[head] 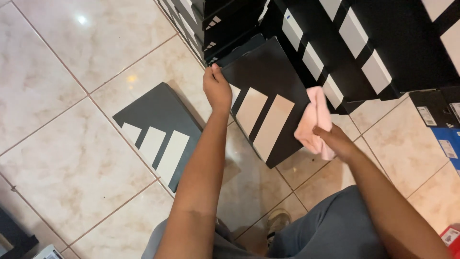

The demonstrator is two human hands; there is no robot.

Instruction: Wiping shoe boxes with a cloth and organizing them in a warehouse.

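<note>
My left hand (216, 88) grips the far left edge of a black shoebox (268, 81) with three pale stripes, holding it tilted above the tiled floor. My right hand (335, 139) is closed on a pink cloth (314, 122), which lies against the box's right edge. A second black shoebox (158, 129) with white stripes lies flat on the floor to the left, under my left forearm.
Stacks of black striped shoeboxes (345, 43) rise along the top and right. A blue box (448, 144) and a dark box (431, 108) sit at the right edge. My knees in grey trousers (330, 230) and a shoe (278, 221) fill the bottom.
</note>
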